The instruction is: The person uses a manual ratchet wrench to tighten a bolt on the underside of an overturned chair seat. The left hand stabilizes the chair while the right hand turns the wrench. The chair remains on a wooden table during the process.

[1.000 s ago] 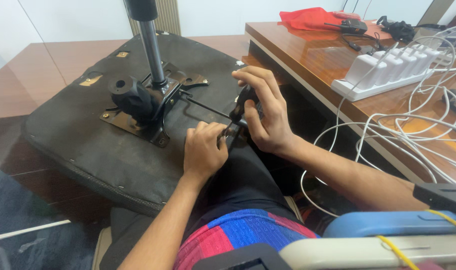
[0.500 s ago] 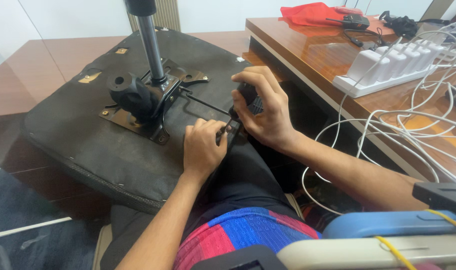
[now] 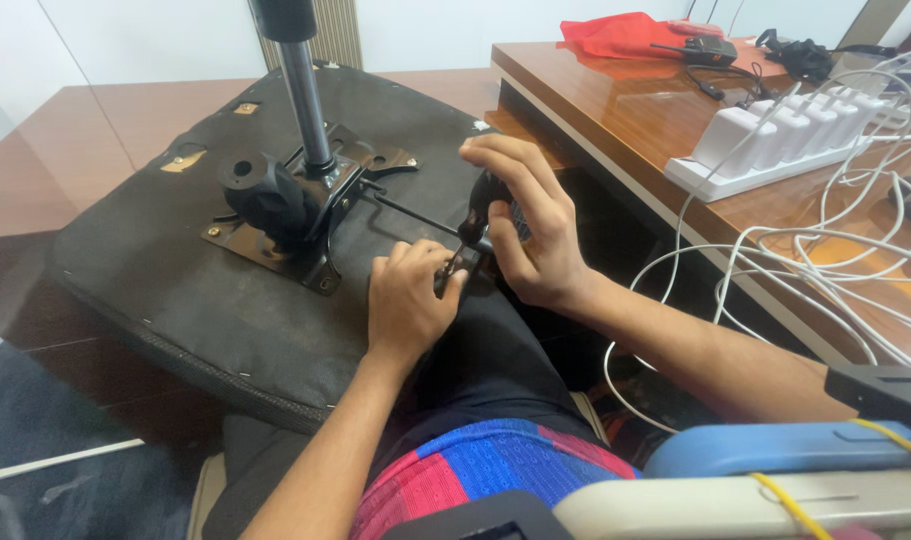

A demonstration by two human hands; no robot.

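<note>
We find an upturned chair seat (image 3: 175, 270), its black fabric underside facing up, resting across the person's lap, with the chrome post (image 3: 305, 100) rising from the metal plate (image 3: 295, 225) near its middle. The left hand (image 3: 407, 305) lies on the near edge of the seat, fingers curled and pinched on the near end of a thin black lever rod (image 3: 415, 213). The right hand (image 3: 523, 225) sits just beside it on the right, fingers curved over and closed on a dark knob (image 3: 487, 200) at that same end of the rod; the two hands touch or nearly touch. The rod's long axis runs from the plate down and to the right, toward the hands, lying close above the fabric. To the right stands a brown wooden counter (image 3: 615, 120) carrying a white charger block (image 3: 775, 145), a loose tangle of white cables (image 3: 825, 270) and a red cloth (image 3: 625, 35) at the far end. Behind the seat we note a brown wooden surface (image 3: 125, 120) and a pale wall (image 3: 125, 40). A dark blue carpeted floor (image 3: 35, 420) shows at lower left.
</note>
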